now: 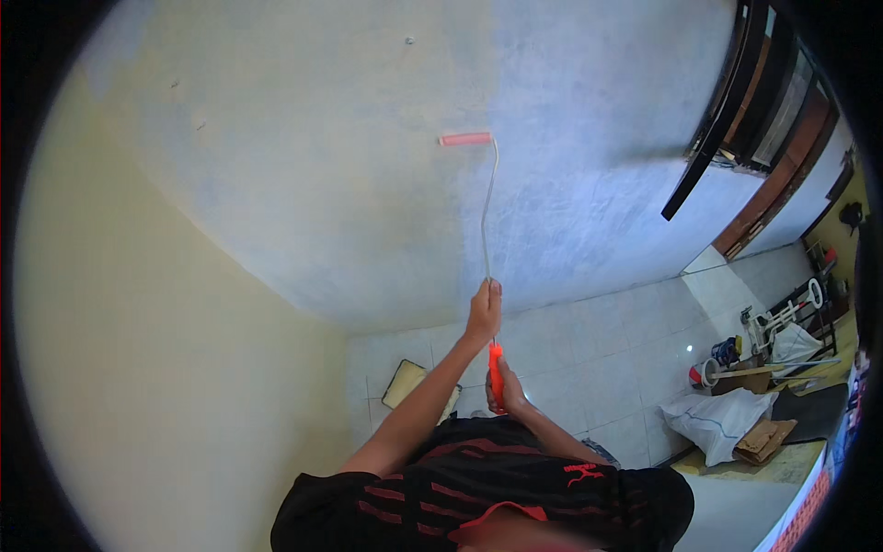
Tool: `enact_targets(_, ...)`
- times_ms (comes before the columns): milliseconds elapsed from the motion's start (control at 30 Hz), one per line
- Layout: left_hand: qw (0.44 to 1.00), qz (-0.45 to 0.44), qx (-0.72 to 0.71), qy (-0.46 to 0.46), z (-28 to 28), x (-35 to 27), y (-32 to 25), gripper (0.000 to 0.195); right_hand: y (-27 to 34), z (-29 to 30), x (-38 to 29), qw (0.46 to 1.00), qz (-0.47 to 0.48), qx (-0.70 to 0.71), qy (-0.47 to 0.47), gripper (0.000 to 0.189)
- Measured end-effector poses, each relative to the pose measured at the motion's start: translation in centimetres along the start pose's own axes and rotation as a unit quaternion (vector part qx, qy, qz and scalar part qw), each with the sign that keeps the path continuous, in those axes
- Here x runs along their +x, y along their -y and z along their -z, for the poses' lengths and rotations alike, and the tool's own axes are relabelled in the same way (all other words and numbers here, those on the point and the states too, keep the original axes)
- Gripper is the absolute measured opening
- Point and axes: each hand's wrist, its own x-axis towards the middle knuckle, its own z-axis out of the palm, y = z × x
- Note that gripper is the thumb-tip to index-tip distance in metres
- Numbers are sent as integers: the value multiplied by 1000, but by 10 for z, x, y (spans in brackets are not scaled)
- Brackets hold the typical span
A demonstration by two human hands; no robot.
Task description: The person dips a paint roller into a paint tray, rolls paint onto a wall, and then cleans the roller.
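With both hands I hold a paint roller by its long frame. Its small pinkish roller sleeve (466, 139) lies level at or close to the wall (331, 172), whose surface is patchy pale cream and bluish white. From the sleeve's right end a bent metal rod (485, 214) runs down toward me. My left hand (485, 310) is wrapped around the lower rod. Below it, my right hand (508, 388) grips the orange handle (496, 372). Whether the sleeve touches the wall cannot be told.
A cream side wall (172, 345) meets the wall at left. A yellowish tray-like object (405, 381) sits on the tiled floor (607, 345). At right are a white sack (717, 417), a bucket (702, 373), cardboard (764, 440), and a dark window frame (717, 117) jutting out.
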Motion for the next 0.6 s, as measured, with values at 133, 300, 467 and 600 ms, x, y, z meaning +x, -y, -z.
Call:
enact_targets(133, 998, -35, 58, -8, 3, 17, -33, 34, 23, -8, 5, 999, 50, -11, 17, 68)
enact_targets(300, 996, -66, 53, -22, 14, 71, -97, 35, 89, -38, 17, 998, 61, -3, 23, 67)
enact_targets(467, 994, -48, 72, -60, -2, 15, -16, 36, 30, 12, 9, 995, 29, -89, -20, 70)
enact_targets(600, 997, 16, 75, -18, -12, -37, 38, 35, -15, 31, -15, 997, -62, -40, -14, 70)
